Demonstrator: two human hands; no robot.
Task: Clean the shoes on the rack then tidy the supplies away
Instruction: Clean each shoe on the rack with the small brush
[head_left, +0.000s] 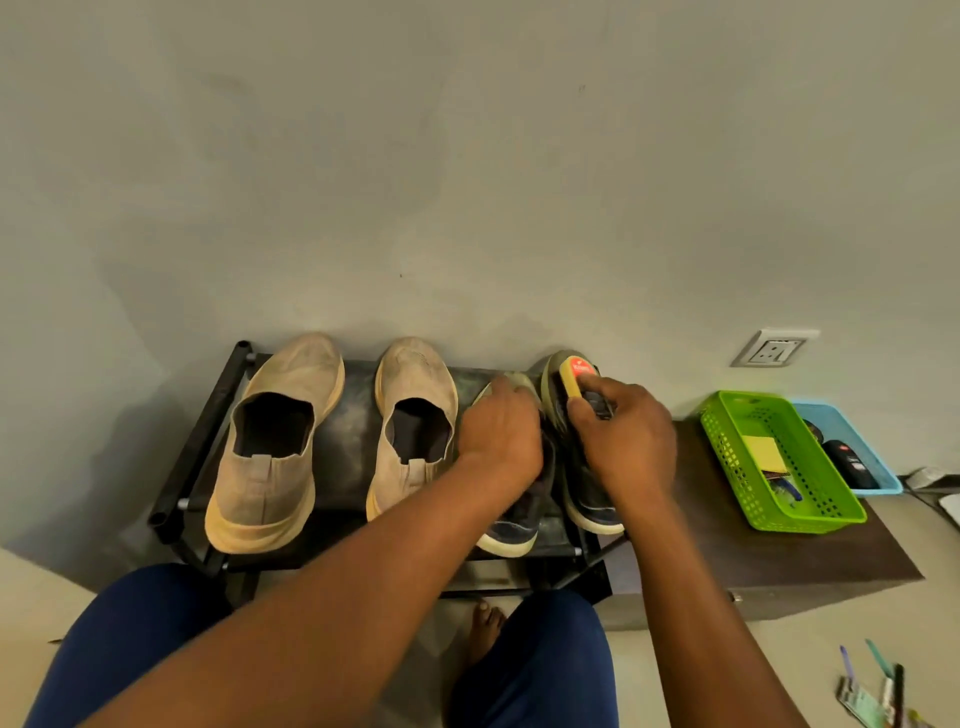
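Two hands work on the dark shoes at the right end of the shoe rack.

The black rack (208, 447) stands against the wall and holds four shoes. Two tan shoes sit on its left part, one (275, 441) at the end and one (413, 421) next to it. The left hand (501, 434) lies on top of the left dark shoe (511, 525), fingers bent over its front, holding it down. Just beside it, the right hand (623, 441) grips a yellow shoe brush (579, 382) with a red top and presses it on the toe of the right dark shoe (592, 499). The hands are close together but do not touch. To the right, on a brown cabinet (779, 561), sit a green basket (779, 462) and a blue basket (852, 452), well away from both hands.
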